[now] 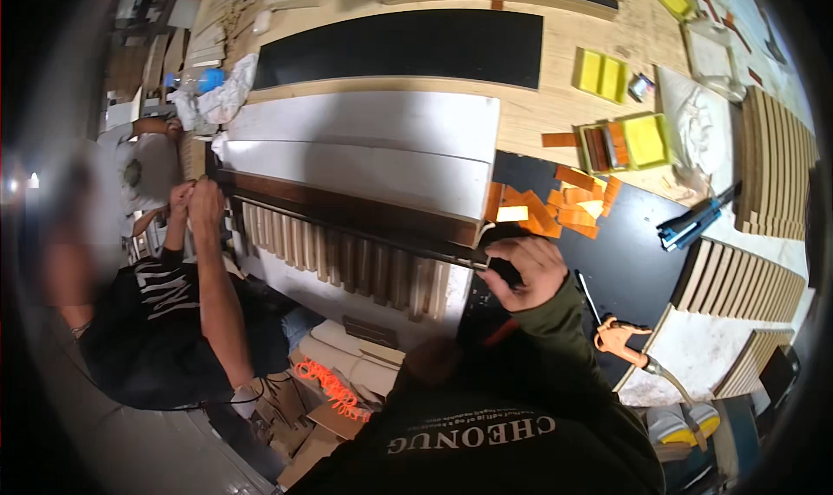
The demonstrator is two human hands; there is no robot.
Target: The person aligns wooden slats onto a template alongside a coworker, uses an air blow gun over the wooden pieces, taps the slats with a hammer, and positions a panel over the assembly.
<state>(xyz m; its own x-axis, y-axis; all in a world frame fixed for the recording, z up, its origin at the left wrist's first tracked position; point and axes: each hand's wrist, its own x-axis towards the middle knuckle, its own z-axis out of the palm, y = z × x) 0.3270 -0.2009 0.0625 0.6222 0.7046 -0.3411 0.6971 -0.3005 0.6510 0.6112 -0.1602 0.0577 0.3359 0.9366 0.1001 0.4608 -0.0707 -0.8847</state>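
A long dark brown strip (347,205) with a black edge lies slantwise across the table. At its right end my right hand (528,274) is closed, thumb and fingers pinching the black edge strip (451,253). Below the strip, on the near side, hangs a row of pale wooden ribs (347,256). White panels (356,122) lie just beyond it. By the strip's far left end are a co-worker's two hands (206,204), fingers drawn together; what they hold is too small to tell. My left hand does not show.
Orange pieces (564,204) lie scattered right of the strip, near a yellow tray (646,139). A blue tool (690,226) and an orange air gun (620,339) with a hose lie farther right. Ribbed wooden stacks (737,278) line the right side. A black panel (408,48) lies beyond.
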